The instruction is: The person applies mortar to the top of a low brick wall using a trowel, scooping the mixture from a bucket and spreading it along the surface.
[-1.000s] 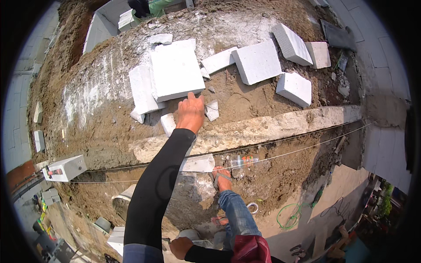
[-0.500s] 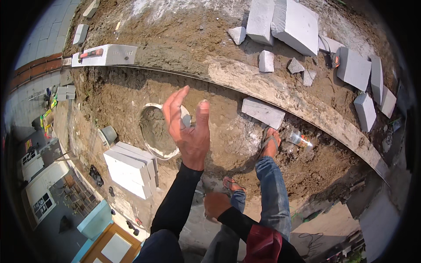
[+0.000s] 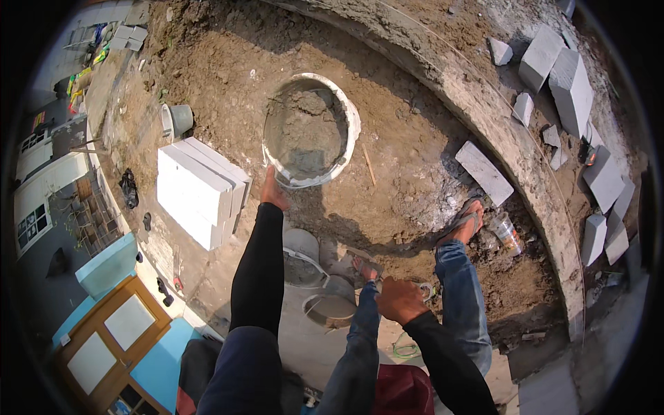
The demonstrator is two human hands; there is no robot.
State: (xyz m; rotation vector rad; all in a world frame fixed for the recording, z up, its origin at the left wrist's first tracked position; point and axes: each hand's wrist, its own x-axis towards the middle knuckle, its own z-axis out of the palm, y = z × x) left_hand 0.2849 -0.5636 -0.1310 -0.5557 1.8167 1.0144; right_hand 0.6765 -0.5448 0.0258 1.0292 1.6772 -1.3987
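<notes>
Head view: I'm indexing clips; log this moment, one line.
left hand: at rim of bucket; right hand: curled, contents unclear; grey mix: inside bucket; stacked white blocks: nearby

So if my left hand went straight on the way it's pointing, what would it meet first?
Most likely the rim of the big round tub: your left hand is right at its near edge, perhaps already touching; depth is unclear. Past that rim lies the grey-brown mix.
</notes>
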